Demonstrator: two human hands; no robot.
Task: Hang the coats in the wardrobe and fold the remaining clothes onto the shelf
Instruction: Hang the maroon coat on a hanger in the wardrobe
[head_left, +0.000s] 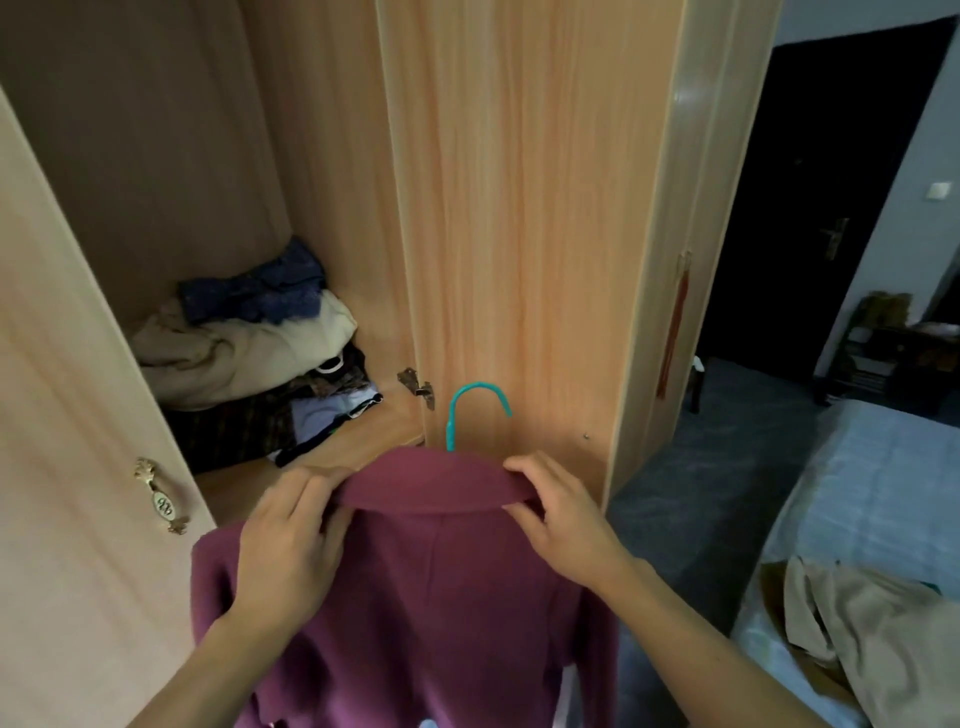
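A maroon coat (415, 597) hangs in front of me on a teal hanger (470, 405) whose hook sticks up above the collar. My left hand (291, 540) grips the collar's left end, thumb under the fold. My right hand (556, 514) pinches the collar's right end. Both hold the coat up just outside the open wooden wardrobe (498, 208). On the wardrobe shelf (353, 447) lies a heap of unfolded clothes (249, 343), beige, dark blue and patterned. A beige garment (878, 623) lies on the bed at the lower right.
The wardrobe's left door (78, 415) stands open with an ornate handle (163, 496). A bed with a light blue cover (872, 493) is on the right. A dark doorway (810, 208) and a small cluttered table (904, 353) lie beyond it.
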